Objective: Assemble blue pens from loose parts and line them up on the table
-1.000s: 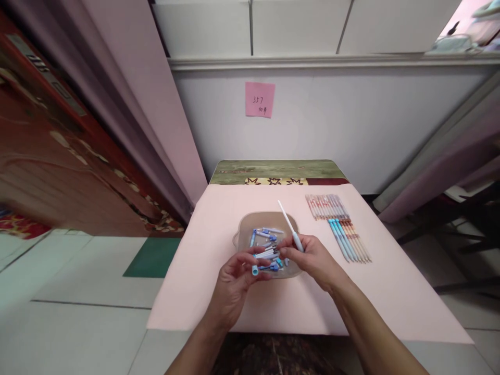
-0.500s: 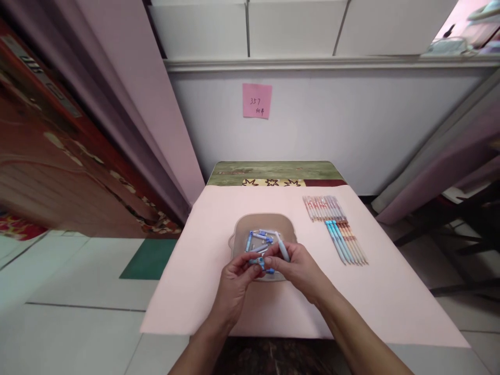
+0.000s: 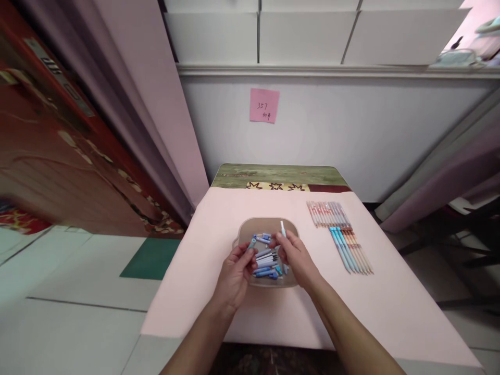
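Over a beige plastic container, my left hand is closed, its thumb and fingers pinching a short light-blue pen part with a round open end facing up. To its right, my right hand grips a pale blue pen barrel with a white narrow end pointing upward; the fingers cover most of it. The two parts are apart. Beneath the hands, several blue, white and grey pen parts lie loose in the container.
Right of the container, a row of pens with blue and brown tops lies on the pink table cover. Behind them is a row of clear pen barrels. A pink note sticks to the wall beyond.
My hands have moved apart; before, they were together over the container with the light-blue part between them. The right-hand barrel now stands more upright. The view has shifted slightly.
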Action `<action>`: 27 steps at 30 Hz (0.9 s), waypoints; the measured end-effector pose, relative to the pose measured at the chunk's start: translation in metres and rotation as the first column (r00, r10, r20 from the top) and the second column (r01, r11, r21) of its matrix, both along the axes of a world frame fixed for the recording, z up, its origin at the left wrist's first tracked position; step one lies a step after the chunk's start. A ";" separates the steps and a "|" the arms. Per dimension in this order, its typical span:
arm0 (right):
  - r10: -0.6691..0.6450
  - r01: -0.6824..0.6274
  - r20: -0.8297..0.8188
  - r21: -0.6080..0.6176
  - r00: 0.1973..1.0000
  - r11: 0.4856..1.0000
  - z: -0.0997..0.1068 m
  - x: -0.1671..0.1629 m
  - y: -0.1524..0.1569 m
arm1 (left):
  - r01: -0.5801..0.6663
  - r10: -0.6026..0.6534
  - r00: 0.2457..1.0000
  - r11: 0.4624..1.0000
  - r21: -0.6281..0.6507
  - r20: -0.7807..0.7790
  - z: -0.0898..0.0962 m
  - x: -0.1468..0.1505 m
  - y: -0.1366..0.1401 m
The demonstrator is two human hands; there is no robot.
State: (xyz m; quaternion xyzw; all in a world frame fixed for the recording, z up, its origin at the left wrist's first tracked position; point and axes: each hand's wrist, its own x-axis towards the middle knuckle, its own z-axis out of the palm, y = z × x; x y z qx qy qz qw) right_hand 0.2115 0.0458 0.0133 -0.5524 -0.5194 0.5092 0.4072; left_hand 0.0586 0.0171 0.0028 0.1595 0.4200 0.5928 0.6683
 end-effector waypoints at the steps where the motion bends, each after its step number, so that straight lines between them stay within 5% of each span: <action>1: 0.018 -0.025 0.179 0.038 0.984 0.999 -0.004 0.000 0.003 | -0.006 0.006 1.000 1.000 0.002 0.018 0.000 -0.001 0.002; 5: 0.093 -0.180 0.718 0.046 0.689 0.983 -0.017 -0.003 0.010 | -0.017 0.019 0.996 1.000 -0.022 0.085 0.001 -0.001 0.010; 11: 0.047 -0.130 0.842 0.028 0.538 0.991 -0.019 -0.012 0.008 | 0.043 -0.044 0.956 0.999 0.009 0.290 0.006 0.000 0.015; 14: -0.043 -0.145 0.811 0.157 0.583 0.977 -0.002 -0.010 -0.002 | 0.071 -0.069 0.936 0.997 0.004 0.344 0.008 0.000 0.015; 19: -0.050 -0.156 0.467 0.391 0.883 0.907 0.018 -0.013 -0.022 | 0.140 -0.141 0.897 0.990 0.034 0.419 0.010 0.010 0.013; 27: -0.013 -0.237 0.567 0.364 0.824 0.901 0.010 -0.016 -0.035 | 0.177 -0.173 0.905 0.984 0.026 0.389 0.010 0.022 0.008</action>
